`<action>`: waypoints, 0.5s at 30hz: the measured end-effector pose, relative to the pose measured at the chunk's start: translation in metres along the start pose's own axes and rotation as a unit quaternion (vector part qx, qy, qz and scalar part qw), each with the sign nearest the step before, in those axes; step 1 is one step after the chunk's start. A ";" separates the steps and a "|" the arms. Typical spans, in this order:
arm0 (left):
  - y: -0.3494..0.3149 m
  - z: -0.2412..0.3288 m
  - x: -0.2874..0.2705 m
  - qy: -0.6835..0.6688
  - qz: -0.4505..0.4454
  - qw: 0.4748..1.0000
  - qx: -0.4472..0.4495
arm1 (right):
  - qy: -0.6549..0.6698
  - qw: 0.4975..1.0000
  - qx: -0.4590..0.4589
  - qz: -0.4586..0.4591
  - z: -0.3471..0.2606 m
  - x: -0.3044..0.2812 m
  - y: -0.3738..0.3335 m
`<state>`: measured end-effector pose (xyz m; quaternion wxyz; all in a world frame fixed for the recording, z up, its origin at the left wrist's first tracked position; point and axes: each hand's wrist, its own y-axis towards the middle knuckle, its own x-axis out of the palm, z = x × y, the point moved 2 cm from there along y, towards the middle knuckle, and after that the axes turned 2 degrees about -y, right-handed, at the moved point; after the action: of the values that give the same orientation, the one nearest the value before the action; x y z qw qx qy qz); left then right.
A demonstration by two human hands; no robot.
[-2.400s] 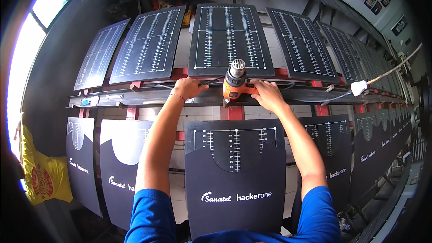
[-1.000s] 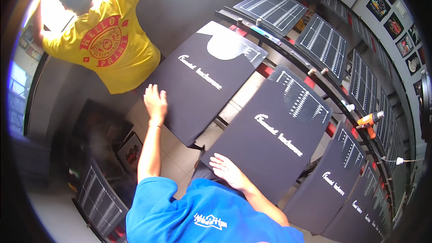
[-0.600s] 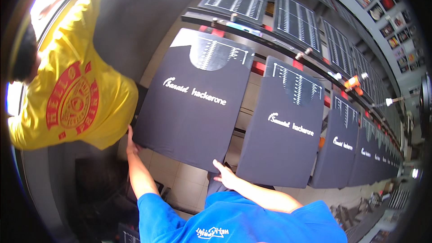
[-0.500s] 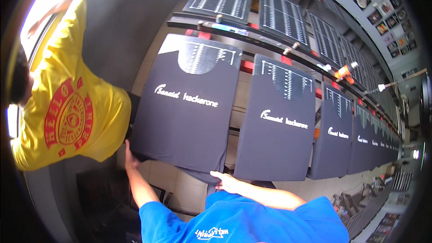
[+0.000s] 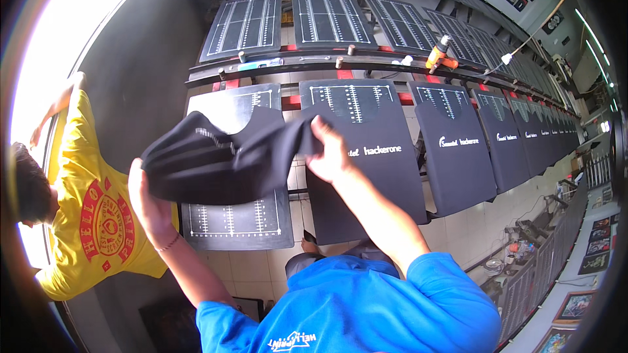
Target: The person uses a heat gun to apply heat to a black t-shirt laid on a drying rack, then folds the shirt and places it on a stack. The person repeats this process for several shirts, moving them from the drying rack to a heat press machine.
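Note:
A black T-shirt (image 5: 216,173) with small white lettering is bunched up and raised over the leftmost near printing board (image 5: 239,232). My left hand (image 5: 150,206) is closed on its left side. On the right, my right hand (image 5: 329,153) grips a gathered fold of the same shirt. The lower part of the board lies bare, showing white ruler marks. Its top end also shows above the fabric. Just to the right, a second board carries another black T-shirt (image 5: 366,189) stretched flat, its printed lettering partly behind my right hand and the raised cloth.
More shirt-covered boards (image 5: 458,170) run off to the right. Behind a dark metal rail (image 5: 301,62) stand bare marked boards (image 5: 242,26). An orange heat gun (image 5: 441,55) rests on the rail. A person in a yellow shirt (image 5: 104,222) stands close at my left.
The shirt lay flat on the board with my hands at its lower edge; now both hands hold it gathered and lifted, baring the board's lower part. My view has shifted rightward.

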<state>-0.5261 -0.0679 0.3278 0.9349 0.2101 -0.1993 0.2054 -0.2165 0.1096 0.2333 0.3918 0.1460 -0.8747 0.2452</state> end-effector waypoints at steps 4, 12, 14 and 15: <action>0.023 0.044 0.051 0.041 -0.015 0.989 0.145 | 0.052 0.974 -0.166 -0.143 -0.123 -0.009 -0.045; 0.049 0.093 0.116 -0.021 0.004 0.984 0.176 | -0.076 0.871 -0.456 -0.169 -0.297 -0.017 -0.179; 0.045 0.094 0.144 0.085 -0.037 0.961 0.260 | -0.091 0.885 -0.456 -0.004 -0.306 0.013 -0.208; 0.058 0.068 0.161 0.017 -0.134 0.966 0.218 | -0.092 0.886 -0.454 0.009 -0.315 0.014 -0.220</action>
<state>-0.4377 -0.0037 0.4765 0.8887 0.4303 -0.1037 0.1198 0.0658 0.0957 0.4933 0.3312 -0.0336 -0.9237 -0.1895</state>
